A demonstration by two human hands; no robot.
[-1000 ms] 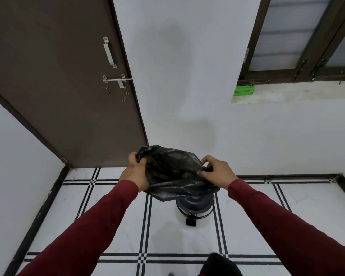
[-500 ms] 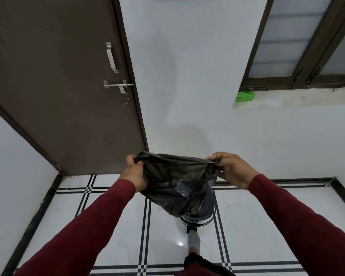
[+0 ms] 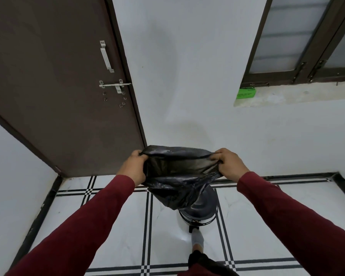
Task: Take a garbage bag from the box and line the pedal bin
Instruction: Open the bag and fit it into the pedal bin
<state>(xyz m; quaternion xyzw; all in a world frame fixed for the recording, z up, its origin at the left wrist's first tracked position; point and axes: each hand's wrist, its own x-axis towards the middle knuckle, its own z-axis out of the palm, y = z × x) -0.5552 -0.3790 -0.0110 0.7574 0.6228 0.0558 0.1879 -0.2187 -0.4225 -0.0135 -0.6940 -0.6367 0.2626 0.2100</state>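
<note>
Garbage bag [image 3: 179, 176]: black, thin, crinkled and glossy plastic; mouth stretched wide open, body sagging to a point; held up in the air at centre frame, above the bin.

Pedal bin [image 3: 199, 214]: dark, round, banded at the base; upright on the white tiled floor, lower centre, mostly hidden behind the bag.

Box [image 3: 246, 93]: bright green; on the window ledge, right of centre.

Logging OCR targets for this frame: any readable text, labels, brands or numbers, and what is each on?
Nothing legible in the head view.
Green box on the window sill: dark print, too small and blurred to read.
Pedal bin: small mark on the front band, too blurred to read.
Garbage bag, door: no text visible.
</note>
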